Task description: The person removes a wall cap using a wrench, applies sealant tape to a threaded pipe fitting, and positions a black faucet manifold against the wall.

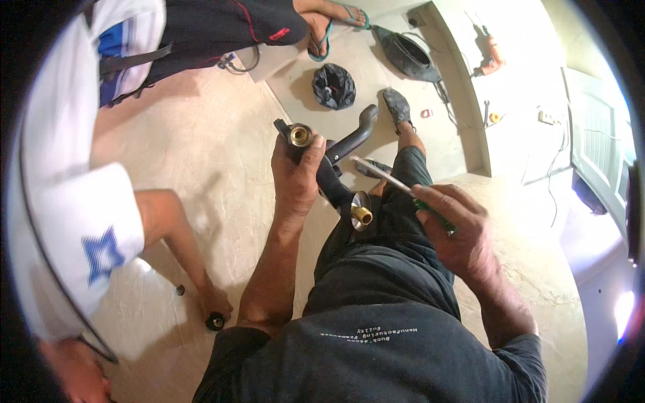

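My left hand (295, 176) is closed around the body of a black mixer tap (330, 185), held up in front of me. The tap has a curved black spout (356, 138) pointing away. A brass-lined round opening (300, 136) shows at its upper left end. At the lower right end, a brass threaded fitting (362, 215) sticks out through a shiny round flange (363, 201). My right hand (463, 232) grips a screwdriver by its green handle (438, 219). The screwdriver's metal shaft (386, 176) points up and left, its tip close to the spout but apparently apart from it.
At left, a co-worker in white reaches down, a hand (216, 302) at a small dark round part (215, 322). Another person's feet (321, 30) are at the top. Ahead lie a black bag (334, 86), a waist pouch (406, 54), an orange drill (493, 55), and a wrench (486, 114).
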Tool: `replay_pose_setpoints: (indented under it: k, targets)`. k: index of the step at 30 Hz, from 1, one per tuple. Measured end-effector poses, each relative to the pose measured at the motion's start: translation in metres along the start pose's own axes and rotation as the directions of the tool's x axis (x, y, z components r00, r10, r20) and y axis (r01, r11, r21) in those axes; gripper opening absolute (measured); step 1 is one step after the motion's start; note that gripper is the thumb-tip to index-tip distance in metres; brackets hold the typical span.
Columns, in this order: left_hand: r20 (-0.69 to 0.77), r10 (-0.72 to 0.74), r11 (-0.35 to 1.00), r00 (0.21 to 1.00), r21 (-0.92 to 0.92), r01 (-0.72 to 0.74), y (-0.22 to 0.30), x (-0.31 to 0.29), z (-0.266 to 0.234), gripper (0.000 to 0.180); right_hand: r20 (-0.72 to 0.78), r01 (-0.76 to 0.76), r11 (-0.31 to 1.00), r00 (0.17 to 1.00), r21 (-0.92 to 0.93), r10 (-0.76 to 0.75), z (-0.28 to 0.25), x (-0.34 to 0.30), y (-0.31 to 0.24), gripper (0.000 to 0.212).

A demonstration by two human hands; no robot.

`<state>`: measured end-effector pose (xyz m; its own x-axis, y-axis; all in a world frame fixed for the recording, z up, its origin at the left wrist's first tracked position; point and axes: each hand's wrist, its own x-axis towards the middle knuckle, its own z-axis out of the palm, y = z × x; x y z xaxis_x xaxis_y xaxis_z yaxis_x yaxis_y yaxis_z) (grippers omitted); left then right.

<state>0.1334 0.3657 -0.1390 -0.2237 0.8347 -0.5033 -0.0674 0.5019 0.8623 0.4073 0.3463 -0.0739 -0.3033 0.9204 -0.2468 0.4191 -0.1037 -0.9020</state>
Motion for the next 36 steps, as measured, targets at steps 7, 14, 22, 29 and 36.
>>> replay_pose_setpoints:
  k: [7,14,22,29,36]
  targets:
    - [0.033,0.258,0.96,0.966,0.107,-0.26,0.034,-0.03,0.001,0.016,-0.077,0.137,0.988,0.987,-0.074,-0.143,0.013,-0.026,-0.034,0.03]
    - [-0.011,0.249,0.968,0.968,0.028,-0.249,0.038,-0.043,-0.008,0.023,-0.058,0.142,0.988,0.988,-0.066,-0.146,0.023,-0.034,-0.037,0.03]
    - [-0.018,0.256,0.966,0.967,0.039,-0.255,0.035,-0.045,-0.012,0.024,-0.054,0.217,0.974,0.974,-0.061,-0.22,0.027,-0.029,-0.028,0.033]
    - [0.107,0.041,0.997,0.993,0.057,-0.047,0.033,-0.043,-0.017,0.021,0.194,-0.409,0.674,0.907,0.615,0.374,0.019,-0.016,-0.013,0.036]
    - [0.277,-0.176,0.977,0.945,-0.071,0.203,0.039,-0.059,-0.032,0.054,0.258,-0.4,0.737,0.916,0.546,0.306,0.01,0.012,-0.007,0.034]
